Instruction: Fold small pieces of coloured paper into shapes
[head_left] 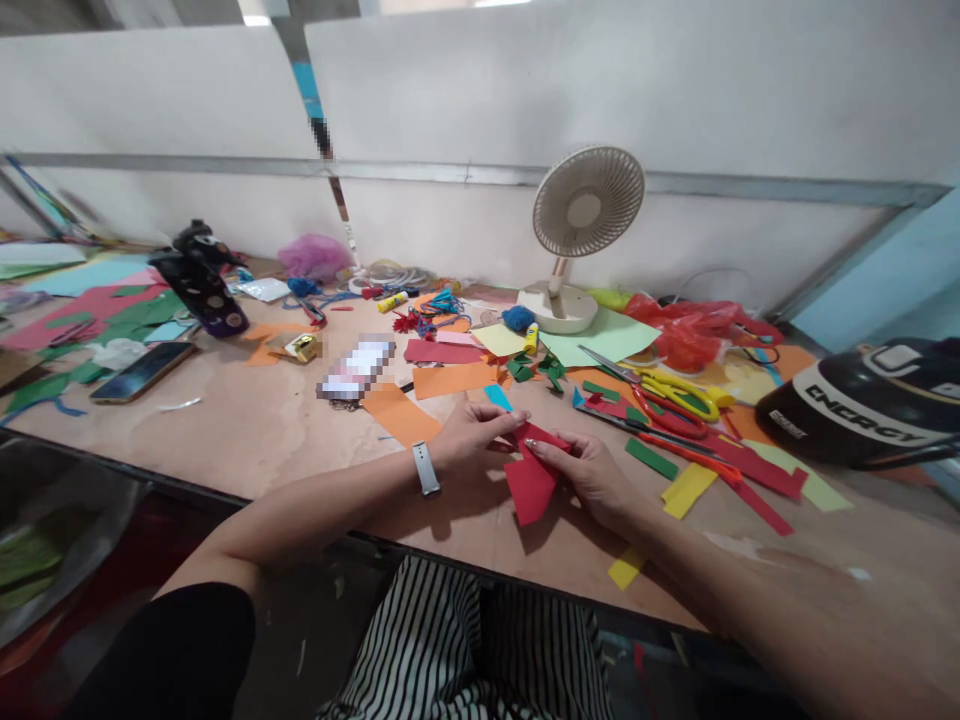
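Between my hands is a folded piece of red paper (534, 490), its lower part hanging down over the table's front area. My left hand (480, 432), with a pale watch band at the wrist, pinches its upper left edge. On the other side my right hand (589, 470) grips the paper with the thumb on top; the fingers beneath are partly hidden. A small blue paper piece (497, 398) lies just beyond my left fingers. Orange paper strips (454, 380) are on the table beyond my left hand. Green (651, 459) and yellow paper strips (688, 490) lie right of my right hand.
Scissors with red handles (667, 412) and yellow-handled scissors (682, 392) lie among paper scraps at right. A white fan (589, 205) stands at the back. A black jug (862, 405) is far right. Left are a lit phone (358, 368), a dark phone (142, 372) and a dark bottle (202, 285).
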